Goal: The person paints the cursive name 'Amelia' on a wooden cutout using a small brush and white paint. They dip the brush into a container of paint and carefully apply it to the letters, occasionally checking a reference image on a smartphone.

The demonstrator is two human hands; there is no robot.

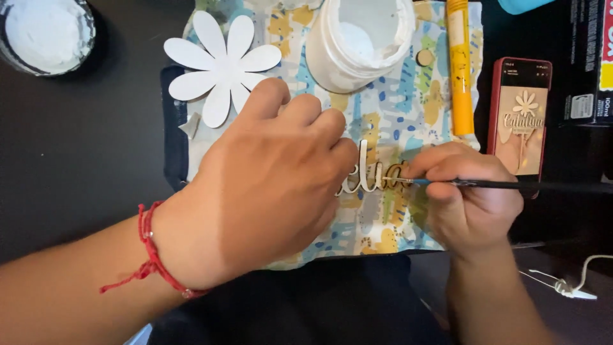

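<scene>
Left hand point(268, 185): lies palm down over the left part of the wooden script cut-out point(377, 176); fingers curled and pressed down on it, pinning it to the cloth.
Left wrist: red cord bracelet point(150, 255) tied round it, loose ends hanging.
Right hand point(469, 191): fingers closed round a thin paintbrush point(504, 185), held in a pen-like grip; dark handle runs out to the right.
Brush tip: touches the right end of the cut-out.
Wooden script cut-out: lies flat on the patterned cloth point(389, 108), between the two hands; left letters hidden under the left hand, middle letters look pale, right letters bare wood.
Patterned cloth: blue, yellow and white blotches, spread on the dark table point(76, 160).
White flower shape point(220, 64): flat, eight petals, on the cloth's upper left corner, just above the left knuckles.
White paint jar point(357, 41): open, on the cloth above the cut-out.
Yellow tube point(460, 70): lies lengthwise just right of the jar.
Small wooden disc point(424, 57): between jar and tube.
Phone point(520, 118): red case, screen lit, showing a flower above script lettering; right of the cloth, near the right hand.
Second tub of white paint point(45, 32): top left corner, well apart from the hands.
White cable point(575, 281): lower right, on the table.
</scene>
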